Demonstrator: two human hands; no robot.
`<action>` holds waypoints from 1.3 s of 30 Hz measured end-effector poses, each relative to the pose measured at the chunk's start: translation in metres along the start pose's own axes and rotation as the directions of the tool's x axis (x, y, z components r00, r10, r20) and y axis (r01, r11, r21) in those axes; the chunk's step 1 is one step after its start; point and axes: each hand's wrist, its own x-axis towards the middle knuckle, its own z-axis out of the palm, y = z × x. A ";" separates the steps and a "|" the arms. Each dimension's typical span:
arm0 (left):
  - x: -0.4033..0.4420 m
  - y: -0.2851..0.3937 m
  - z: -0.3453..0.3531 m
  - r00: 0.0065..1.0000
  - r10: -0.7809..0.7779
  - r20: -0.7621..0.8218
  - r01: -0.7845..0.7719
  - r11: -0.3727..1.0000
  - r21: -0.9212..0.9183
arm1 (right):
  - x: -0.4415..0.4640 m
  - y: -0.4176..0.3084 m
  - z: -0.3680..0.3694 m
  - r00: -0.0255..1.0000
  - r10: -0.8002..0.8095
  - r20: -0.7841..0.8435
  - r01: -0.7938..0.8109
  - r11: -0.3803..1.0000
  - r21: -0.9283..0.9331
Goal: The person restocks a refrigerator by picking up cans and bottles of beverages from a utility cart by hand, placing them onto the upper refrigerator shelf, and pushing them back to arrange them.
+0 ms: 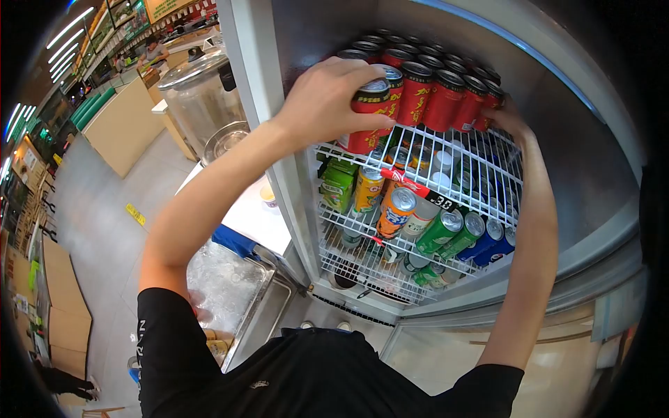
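My left hand (327,101) is wrapped around a red drink can (373,104) at the front left of the fridge's top shelf, thumb across its front and fingers over its top. My right hand (507,120) is at the right end of the same front row, against the side of the last red can (490,104); most of its fingers are hidden or blurred. Between my hands stand several more red cans (443,101) with dark rims and yellow characters, upright and close together, with further rows behind them.
Below the white wire shelf (481,150), a lower shelf holds an orange can (397,210), green cans (440,231) and blue cans (489,240). A small display (442,203) hangs at the shelf edge. Left of the fridge are an ice-filled tray (226,279) and a clear dispenser (202,97).
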 end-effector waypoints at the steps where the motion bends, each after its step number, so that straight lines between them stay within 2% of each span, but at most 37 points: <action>1: 0.000 0.002 0.003 1.000 0.005 0.008 -0.005 1.000 0.030 | -0.003 -0.003 0.001 1.000 -0.012 0.001 0.012 1.000 0.006; 2: -0.001 -0.001 0.007 0.997 0.082 0.009 -0.082 0.994 0.070 | -0.004 -0.003 0.002 1.000 -0.013 0.024 0.013 1.000 -0.001; 4: -0.003 0.000 0.019 0.994 0.102 -0.025 -0.100 0.993 0.068 | -0.006 -0.001 0.001 0.997 -0.013 0.071 0.015 1.000 -0.020; 7: -0.009 0.002 0.022 0.991 0.128 -0.044 -0.123 0.986 0.109 | -0.008 0.008 -0.003 0.991 0.127 0.042 -0.124 0.990 -0.065; 10: -0.015 0.003 0.024 0.989 0.140 -0.036 -0.133 0.978 0.159 | -0.004 0.009 -0.003 0.980 0.196 0.040 -0.191 0.976 -0.101; 13: -0.015 0.008 0.022 0.984 0.177 -0.026 -0.163 0.947 0.278 | -0.011 0.006 0.001 0.971 0.236 0.041 -0.232 0.970 -0.078; 14: -0.016 0.009 0.022 0.980 0.195 -0.034 -0.176 0.937 0.302 | -0.018 0.006 0.001 0.978 0.201 0.050 -0.201 0.980 -0.001; 17: -0.029 0.015 0.015 0.979 0.192 -0.076 -0.165 0.950 0.265 | -0.036 0.002 0.003 0.976 0.186 0.113 -0.198 0.975 0.097; 20: -0.064 0.037 -0.002 0.963 0.187 -0.193 -0.172 0.981 0.089 | -0.026 0.014 -0.001 0.988 0.141 -0.067 -0.156 0.906 -0.393; 21: -0.081 0.042 -0.005 0.946 0.206 -0.250 -0.201 0.979 0.045 | -0.023 0.019 -0.005 0.987 0.109 -0.116 -0.136 0.957 -0.257; 23: -0.121 0.053 -0.014 0.946 0.238 -0.221 -0.262 0.961 -0.087 | -0.036 -0.002 -0.001 0.985 -0.062 -0.160 0.043 0.991 -0.123; 24: -0.146 0.061 -0.017 0.976 0.154 -0.154 -0.176 0.975 -0.139 | -0.039 -0.009 0.003 0.966 -0.061 -0.251 -0.014 0.958 -0.287; 25: -0.171 0.068 -0.019 0.994 0.064 -0.088 -0.080 0.980 -0.184 | -0.038 -0.006 0.006 0.962 -0.206 -0.181 0.151 0.949 -0.277; 27: -0.212 0.084 -0.025 0.989 -0.107 0.107 0.132 0.956 -0.263 | -0.049 -0.017 0.023 0.989 -0.150 0.006 0.149 0.974 -0.170; 28: -0.230 0.087 -0.027 0.962 -0.189 0.195 0.240 0.926 -0.290 | -0.044 -0.007 0.028 0.960 -0.265 0.088 0.279 0.931 -0.237; 29: -0.252 0.087 -0.024 0.927 -0.258 0.272 0.335 0.896 -0.291 | -0.043 -0.007 0.034 0.961 -0.233 0.147 0.272 0.889 -0.369; 30: -0.276 0.088 -0.019 0.881 -0.320 0.347 0.427 0.855 -0.294 | -0.028 0.021 0.031 0.920 -0.351 0.173 0.383 0.717 -0.582; 31: -0.304 0.089 -0.014 0.828 -0.372 0.419 0.512 0.806 -0.296 | -0.027 0.027 0.031 0.922 -0.332 0.200 0.384 0.707 -0.594; 33: -0.365 0.083 -0.005 0.665 -0.540 0.515 0.729 0.621 -0.289 | -0.039 0.025 0.026 0.942 -0.266 0.204 0.335 0.762 -0.555; 34: -0.397 0.076 -0.003 0.596 -0.594 0.540 0.784 0.576 -0.231 | -0.052 0.021 0.025 0.945 -0.262 0.194 0.326 0.769 -0.549; 35: -0.439 0.067 0.001 0.571 -0.634 0.522 0.774 0.627 -0.085 | -0.074 0.011 0.028 0.936 -0.324 0.138 0.334 0.692 -0.640; 36: -0.472 0.061 -0.005 0.393 -0.747 0.536 0.889 0.459 -0.012 | -0.090 0.007 0.029 0.951 -0.269 0.149 0.307 0.867 -0.392; 37: -0.505 0.052 -0.015 0.278 -0.813 0.511 0.913 0.389 0.122 | -0.121 -0.016 0.044 0.960 -0.265 0.087 0.277 0.869 -0.410; 38: -0.556 0.043 -0.017 0.242 -0.886 0.396 0.940 0.316 0.132 | -0.152 -0.035 0.060 0.965 -0.260 0.021 0.244 0.869 -0.430; 39: -0.561 0.040 -0.038 0.047 -0.942 0.332 0.943 0.152 0.296 | -0.171 -0.034 0.070 0.971 -0.238 -0.026 0.206 0.885 -0.418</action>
